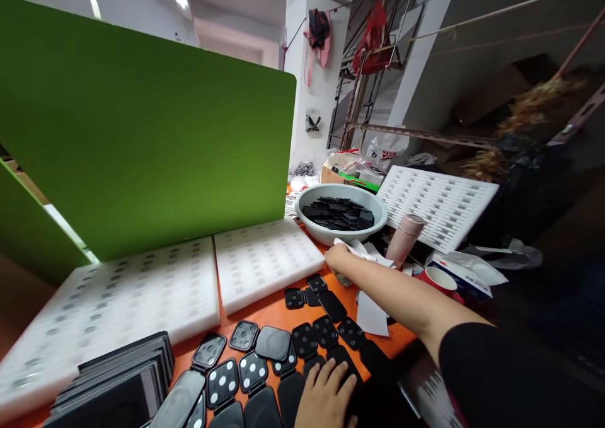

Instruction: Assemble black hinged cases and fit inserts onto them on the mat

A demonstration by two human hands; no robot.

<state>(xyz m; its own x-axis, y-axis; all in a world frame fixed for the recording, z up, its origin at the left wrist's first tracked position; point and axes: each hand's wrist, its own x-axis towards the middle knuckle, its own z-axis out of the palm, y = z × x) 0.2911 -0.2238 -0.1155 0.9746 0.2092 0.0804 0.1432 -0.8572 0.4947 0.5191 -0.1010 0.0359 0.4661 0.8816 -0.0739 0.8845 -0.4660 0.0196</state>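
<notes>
Left hand (325, 390) loosely spread over black cases (325, 331) by the table's (265, 309) near edge; right hand (337, 257) toward the far right corner, can't tell its grip. Looks partway: several opened, heaped bowl (326, 234) probably left.

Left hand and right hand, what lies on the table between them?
In the head view, flat black rounded-square pieces with round dots, a plain flat black piece and some bare orange tabletop lie between the left hand and right hand.
</notes>
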